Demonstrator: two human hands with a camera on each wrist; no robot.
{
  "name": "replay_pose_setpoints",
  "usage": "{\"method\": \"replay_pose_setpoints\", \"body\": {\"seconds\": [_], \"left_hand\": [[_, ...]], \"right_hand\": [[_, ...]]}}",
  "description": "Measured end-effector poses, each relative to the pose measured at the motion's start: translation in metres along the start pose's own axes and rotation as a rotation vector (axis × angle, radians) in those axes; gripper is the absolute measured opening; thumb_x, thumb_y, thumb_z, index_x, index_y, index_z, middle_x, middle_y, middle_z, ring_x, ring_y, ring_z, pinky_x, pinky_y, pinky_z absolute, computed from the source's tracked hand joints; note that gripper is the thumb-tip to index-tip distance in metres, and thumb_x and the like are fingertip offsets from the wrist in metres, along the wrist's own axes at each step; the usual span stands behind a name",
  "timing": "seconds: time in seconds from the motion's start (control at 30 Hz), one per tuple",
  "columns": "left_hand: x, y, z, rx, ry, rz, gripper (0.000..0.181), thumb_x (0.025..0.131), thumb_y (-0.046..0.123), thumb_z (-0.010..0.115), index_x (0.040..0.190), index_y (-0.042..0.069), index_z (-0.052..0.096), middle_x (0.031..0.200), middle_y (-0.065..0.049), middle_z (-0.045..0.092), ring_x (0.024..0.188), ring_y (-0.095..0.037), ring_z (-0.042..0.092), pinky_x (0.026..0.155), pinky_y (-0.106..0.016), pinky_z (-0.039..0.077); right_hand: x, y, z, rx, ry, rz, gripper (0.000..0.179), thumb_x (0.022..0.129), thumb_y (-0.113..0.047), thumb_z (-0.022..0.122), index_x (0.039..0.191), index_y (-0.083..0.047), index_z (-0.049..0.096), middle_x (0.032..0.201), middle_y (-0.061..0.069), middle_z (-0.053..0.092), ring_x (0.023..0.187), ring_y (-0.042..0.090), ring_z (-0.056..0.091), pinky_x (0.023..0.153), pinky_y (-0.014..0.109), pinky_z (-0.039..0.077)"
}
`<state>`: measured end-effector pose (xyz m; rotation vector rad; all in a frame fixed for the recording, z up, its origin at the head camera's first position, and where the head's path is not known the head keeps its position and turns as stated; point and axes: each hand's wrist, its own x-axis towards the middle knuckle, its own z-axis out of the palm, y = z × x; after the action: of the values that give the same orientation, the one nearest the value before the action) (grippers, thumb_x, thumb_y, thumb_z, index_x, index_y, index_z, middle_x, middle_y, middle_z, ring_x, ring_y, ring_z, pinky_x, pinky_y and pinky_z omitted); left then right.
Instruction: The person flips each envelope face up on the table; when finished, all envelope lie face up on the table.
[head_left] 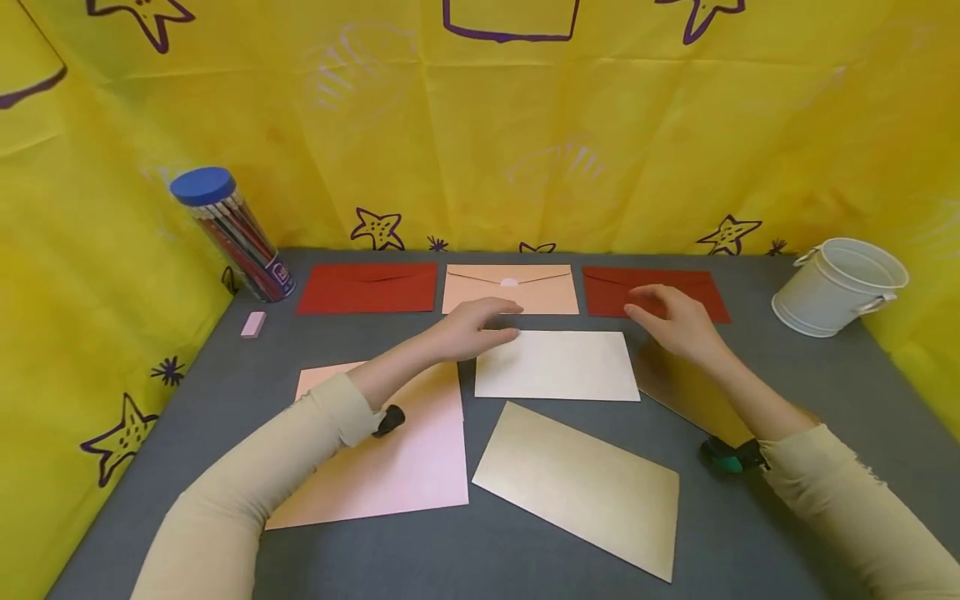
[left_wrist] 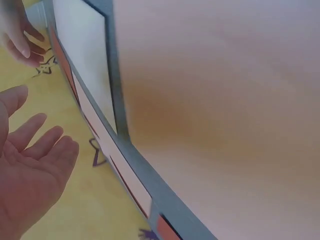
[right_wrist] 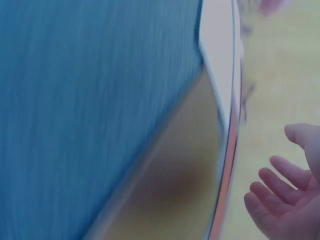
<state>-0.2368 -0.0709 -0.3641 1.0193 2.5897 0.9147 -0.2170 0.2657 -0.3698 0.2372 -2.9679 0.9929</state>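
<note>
My left hand [head_left: 474, 329] hovers over the left edge of a white rectangle of paper [head_left: 570, 367], its fingers relaxed and holding nothing. In the left wrist view that hand [left_wrist: 35, 175] shows its palm and loose fingers. My right hand [head_left: 678, 325] is above the right red envelope [head_left: 603, 293], also empty, with thumb and fingers apart. Beneath the right forearm lies a gold rectangle [head_left: 693, 396], partly hidden. A second gold rectangle [head_left: 585, 492] lies slanted in front. Pink paper [head_left: 412, 467] spreads under the left forearm. A peach envelope [head_left: 547, 296] with a pale sticker sits between two red ones.
Another red envelope [head_left: 367, 292] lies at the back left. Beside it stand a clear tube of pencils [head_left: 240, 242] with a blue lid and a small pink eraser [head_left: 253, 324]. A white metal bucket [head_left: 832, 292] stands at the back right. Yellow printed cloth [head_left: 487, 158] borders the grey table.
</note>
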Motion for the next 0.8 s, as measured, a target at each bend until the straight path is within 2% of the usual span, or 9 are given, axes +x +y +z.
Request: {"method": "replay_pose_setpoints", "body": {"seconds": [0.07, 0.17, 0.33, 0.47, 0.57, 0.67, 0.8], "left_hand": [[-0.018, -0.004, -0.004, -0.004, 0.015, -0.009, 0.05, 0.097, 0.026, 0.06, 0.141, 0.005, 0.05, 0.143, -0.01, 0.05, 0.134, -0.025, 0.043, 0.11, -0.043, 0.034], [-0.048, -0.01, -0.008, -0.003, 0.016, -0.025, 0.056, 0.096, 0.03, 0.062, 0.145, 0.007, 0.046, 0.147, -0.01, 0.046, 0.137, -0.027, 0.039, 0.11, -0.046, 0.034], [-0.107, -0.015, -0.01, 0.036, -0.069, -0.089, 0.074, 0.093, 0.044, 0.064, 0.152, 0.01, 0.034, 0.157, -0.01, 0.029, 0.145, -0.028, 0.024, 0.114, -0.051, 0.024], [-0.156, -0.016, -0.011, 0.096, -0.136, -0.121, 0.084, 0.089, 0.051, 0.065, 0.154, 0.011, 0.03, 0.16, -0.009, 0.021, 0.148, -0.027, 0.014, 0.115, -0.05, 0.018], [-0.189, -0.015, -0.011, 0.145, -0.135, -0.141, 0.088, 0.086, 0.055, 0.067, 0.153, 0.011, 0.032, 0.16, -0.008, 0.022, 0.148, -0.027, 0.014, 0.115, -0.05, 0.02], [-0.216, -0.013, -0.011, 0.169, -0.126, -0.193, 0.094, 0.082, 0.062, 0.067, 0.153, 0.013, 0.032, 0.16, -0.006, 0.022, 0.148, -0.028, 0.015, 0.113, -0.052, 0.023], [-0.243, -0.011, -0.01, 0.172, -0.119, -0.257, 0.102, 0.076, 0.069, 0.067, 0.154, 0.016, 0.03, 0.161, -0.006, 0.021, 0.147, -0.031, 0.017, 0.11, -0.057, 0.027]], "right_hand": [[-0.001, -0.015, 0.012, 0.006, -0.027, -0.047, 0.05, 0.098, -0.04, 0.056, 0.134, -0.005, 0.055, 0.137, 0.019, 0.052, 0.125, 0.04, 0.044, 0.096, 0.06, 0.04], [-0.004, -0.037, 0.031, 0.027, -0.06, -0.16, 0.045, 0.097, -0.034, 0.061, 0.132, -0.006, 0.058, 0.133, 0.016, 0.055, 0.122, 0.036, 0.049, 0.095, 0.055, 0.044], [-0.017, -0.074, 0.064, 0.063, -0.131, -0.38, 0.04, 0.094, -0.026, 0.066, 0.128, -0.006, 0.06, 0.129, 0.01, 0.06, 0.122, 0.029, 0.053, 0.1, 0.05, 0.043], [-0.032, -0.1, 0.088, 0.052, -0.247, -0.52, 0.046, 0.093, -0.028, 0.067, 0.132, -0.007, 0.058, 0.133, 0.006, 0.058, 0.127, 0.024, 0.05, 0.106, 0.045, 0.039], [-0.044, -0.116, 0.102, 0.009, -0.361, -0.599, 0.053, 0.093, -0.034, 0.066, 0.138, -0.009, 0.054, 0.141, 0.005, 0.052, 0.134, 0.022, 0.043, 0.11, 0.041, 0.035], [-0.052, -0.129, 0.112, -0.052, -0.44, -0.682, 0.06, 0.093, -0.039, 0.065, 0.142, -0.01, 0.049, 0.148, 0.006, 0.045, 0.139, 0.021, 0.036, 0.111, 0.04, 0.033], [-0.058, -0.143, 0.122, -0.121, -0.504, -0.781, 0.071, 0.091, -0.047, 0.066, 0.147, -0.01, 0.043, 0.153, 0.007, 0.037, 0.143, 0.019, 0.029, 0.113, 0.038, 0.03]]}}
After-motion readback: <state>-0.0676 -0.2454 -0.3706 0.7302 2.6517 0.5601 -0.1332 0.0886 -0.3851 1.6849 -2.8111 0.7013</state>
